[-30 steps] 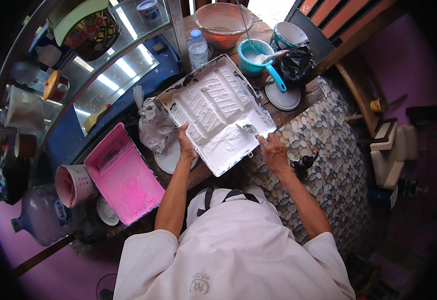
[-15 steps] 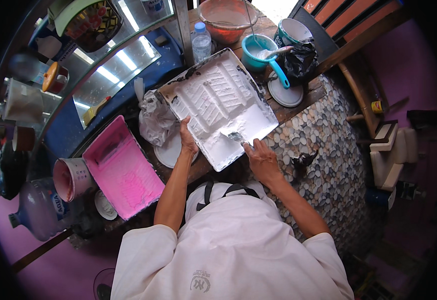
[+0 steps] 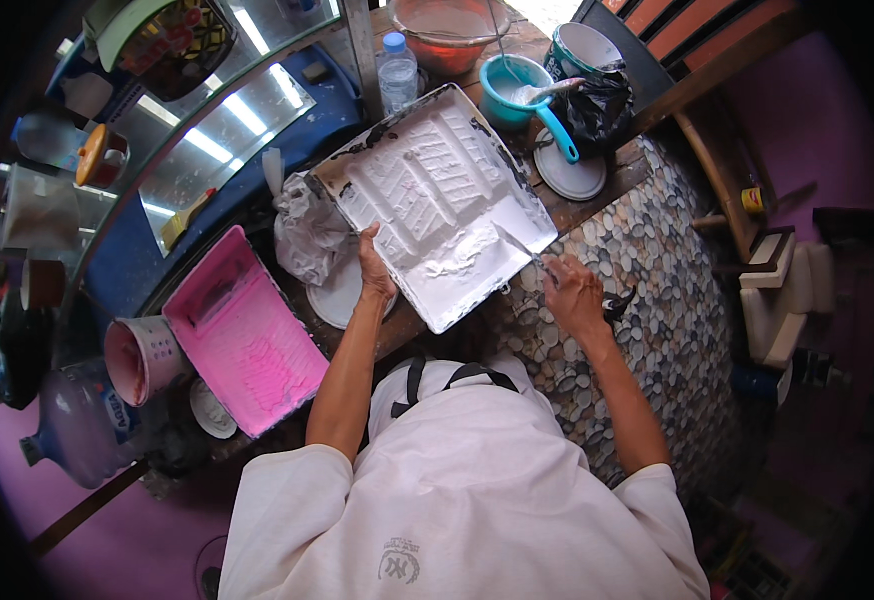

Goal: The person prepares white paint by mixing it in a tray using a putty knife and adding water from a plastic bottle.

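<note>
My left hand [image 3: 375, 268] grips the left edge of a tray [image 3: 427, 175] coated in white paint, with a ribbed slope and a smooth well at the lower right. My right hand [image 3: 574, 295] is closed on a metal scraper [image 3: 525, 243], its blade at the well's right side, where the paint shows a rumpled patch. Left of the tray, a crumpled whitish plastic bag [image 3: 307, 230] lies above a round lid [image 3: 332, 305]. A pink paint tray [image 3: 277, 370] sits farther left, beside a pinkish bucket [image 3: 132, 360].
A turquoise dipper [image 3: 510, 90], clear bottle [image 3: 398, 85], orange basin [image 3: 432, 35], black bag [image 3: 597, 115] and second lid [image 3: 569, 178] crowd the wooden table's far side. Glass shelving [image 3: 207, 140] stands left, above a large jug [image 3: 82, 430]. Wooden furniture [image 3: 707, 175] is at right.
My right hand swept the scraper leftward through the white well, then moved back to the right and slightly up, leaving the paint rumpled. My left hand keeps its grip on the tray edge.
</note>
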`<state>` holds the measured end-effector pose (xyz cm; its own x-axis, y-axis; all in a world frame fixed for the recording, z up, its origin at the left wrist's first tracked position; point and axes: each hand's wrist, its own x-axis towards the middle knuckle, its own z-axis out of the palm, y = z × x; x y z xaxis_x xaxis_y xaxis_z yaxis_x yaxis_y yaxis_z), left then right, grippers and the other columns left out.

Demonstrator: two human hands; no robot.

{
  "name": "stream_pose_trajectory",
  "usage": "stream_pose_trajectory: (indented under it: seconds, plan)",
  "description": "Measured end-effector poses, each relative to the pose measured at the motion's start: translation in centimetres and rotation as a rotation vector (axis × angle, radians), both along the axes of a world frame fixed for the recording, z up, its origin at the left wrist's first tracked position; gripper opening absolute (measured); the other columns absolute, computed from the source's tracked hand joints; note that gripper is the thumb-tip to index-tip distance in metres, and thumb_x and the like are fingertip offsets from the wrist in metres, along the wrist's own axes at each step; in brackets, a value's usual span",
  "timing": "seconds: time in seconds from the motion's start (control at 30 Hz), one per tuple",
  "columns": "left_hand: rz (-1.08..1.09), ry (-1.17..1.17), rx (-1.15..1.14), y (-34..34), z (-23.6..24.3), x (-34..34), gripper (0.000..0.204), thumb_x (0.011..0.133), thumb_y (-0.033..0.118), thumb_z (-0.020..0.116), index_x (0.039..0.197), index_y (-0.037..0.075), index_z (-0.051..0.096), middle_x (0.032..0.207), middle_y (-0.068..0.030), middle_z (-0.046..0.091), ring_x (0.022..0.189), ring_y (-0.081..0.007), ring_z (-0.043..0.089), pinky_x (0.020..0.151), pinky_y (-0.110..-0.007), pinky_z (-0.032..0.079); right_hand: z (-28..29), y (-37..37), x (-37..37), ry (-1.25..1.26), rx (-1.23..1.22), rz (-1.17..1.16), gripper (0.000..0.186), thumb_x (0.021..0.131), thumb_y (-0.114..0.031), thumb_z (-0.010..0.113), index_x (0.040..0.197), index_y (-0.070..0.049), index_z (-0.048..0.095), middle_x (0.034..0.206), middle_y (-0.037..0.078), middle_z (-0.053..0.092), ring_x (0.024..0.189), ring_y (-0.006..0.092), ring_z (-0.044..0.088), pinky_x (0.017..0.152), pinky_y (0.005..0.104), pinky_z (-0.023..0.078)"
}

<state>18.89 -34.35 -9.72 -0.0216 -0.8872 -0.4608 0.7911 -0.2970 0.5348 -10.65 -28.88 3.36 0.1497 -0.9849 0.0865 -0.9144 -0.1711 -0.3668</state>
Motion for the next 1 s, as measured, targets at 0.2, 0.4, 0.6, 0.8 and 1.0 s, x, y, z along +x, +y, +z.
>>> stream_pose_trajectory:
  seconds: [0.2, 0.4, 0.6, 0.8, 1.0]
  plan:
    - [0.017, -0.019, 0.006, 0.1, 0.8, -0.3, 0.064, 0.083, 0.043, 0.053, 0.131, 0.002, 0.045, 0.122, -0.0133, 0.059, 0.109, -0.0288, 0.058, 0.097, -0.041, 0.044, -2.2, -1.1, -0.9, 0.069, 0.042, -0.062, 0.022, 0.080, -0.014, 0.061, 0.098, -0.002, 0.066, 0.089, 0.021, 0.065, 0.083, 0.0379, 0.064, 0.076, 0.0449, 0.051]
    - [0.027, -0.013, -0.011, 0.1, 0.4, -0.2, 0.063, 0.083, 0.042, 0.053, 0.131, 0.003, 0.045, 0.122, -0.0134, 0.058, 0.109, -0.0292, 0.058, 0.098, -0.041, 0.044, -2.7, 0.3, -0.1, -0.139, 0.141, -0.081, 0.023, 0.076, -0.014, 0.062, 0.091, 0.003, 0.067, 0.080, 0.028, 0.064, 0.078, 0.0428, 0.063, 0.072, 0.0471, 0.051]
    - [0.023, 0.034, -0.036, 0.0, 0.3, -0.3, 0.062, 0.083, 0.041, 0.053, 0.131, 0.003, 0.045, 0.122, -0.0131, 0.059, 0.109, -0.0289, 0.058, 0.097, -0.041, 0.044, -2.8, 1.4, 0.4, -0.291, 0.198, -0.118, 0.026, 0.076, -0.016, 0.063, 0.091, 0.005, 0.068, 0.076, 0.027, 0.064, 0.074, 0.0416, 0.064, 0.070, 0.0433, 0.051]
    - [0.029, 0.041, -0.031, 0.0, 0.7, -0.4, 0.062, 0.083, 0.041, 0.054, 0.131, 0.003, 0.045, 0.122, -0.0131, 0.059, 0.109, -0.0292, 0.058, 0.097, -0.041, 0.044, -3.0, 2.7, 1.7, -0.463, 0.477, -0.169, 0.027, 0.077, -0.019, 0.065, 0.091, 0.005, 0.068, 0.069, 0.018, 0.065, 0.063, 0.0247, 0.065, 0.061, 0.0336, 0.051]
    - [0.047, 0.018, -0.027, 0.0, 0.5, -0.4, 0.063, 0.083, 0.041, 0.054, 0.131, 0.003, 0.045, 0.122, -0.0135, 0.059, 0.109, -0.0298, 0.059, 0.097, -0.042, 0.044, -4.2, 4.3, 3.9, -0.876, 0.842, -0.565, 0.019, 0.082, -0.015, 0.067, 0.092, 0.001, 0.069, 0.065, 0.006, 0.063, 0.050, 0.0096, 0.054, 0.042, 0.0215, 0.040]
